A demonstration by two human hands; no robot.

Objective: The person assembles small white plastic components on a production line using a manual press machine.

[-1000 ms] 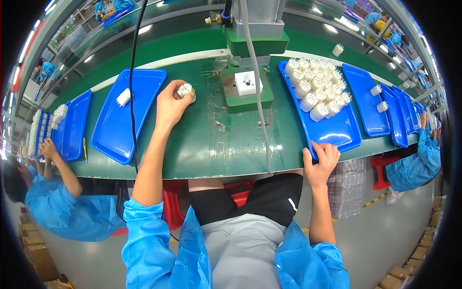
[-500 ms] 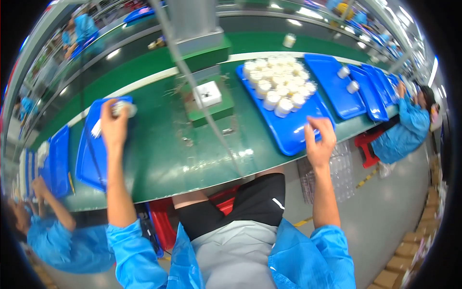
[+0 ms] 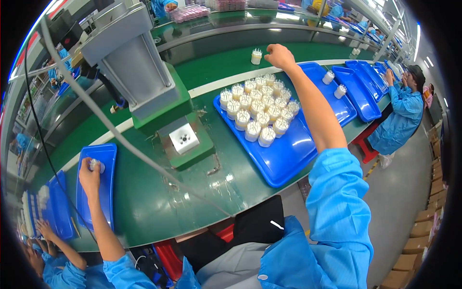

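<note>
At the left, my left hand (image 3: 90,177) is closed around a small white cylindrical part (image 3: 97,165), low over a narrow blue tray (image 3: 107,202). My right hand (image 3: 282,57) is stretched far across the table, over the green conveyor belt (image 3: 211,72). Its fingers are curved but apart, with nothing between them. Just left of those fingertips, not touching them, a white cylindrical part with thin prongs on top (image 3: 256,57) stands upright on the belt. Under my right forearm, a large blue tray (image 3: 276,166) bears several more such pronged parts (image 3: 256,108).
A press with a green base (image 3: 192,156) and a white block fixture (image 3: 184,138) stands mid-table. A grey hose (image 3: 108,123) crosses before it. More blue trays (image 3: 358,94) line the right, two loose parts among them. Co-workers in blue sit at left and right (image 3: 404,113).
My right hand has moved forward from beside the large tray to over the belt. My left hand stays at the left tray, still holding a white part. The whole view has shifted.
</note>
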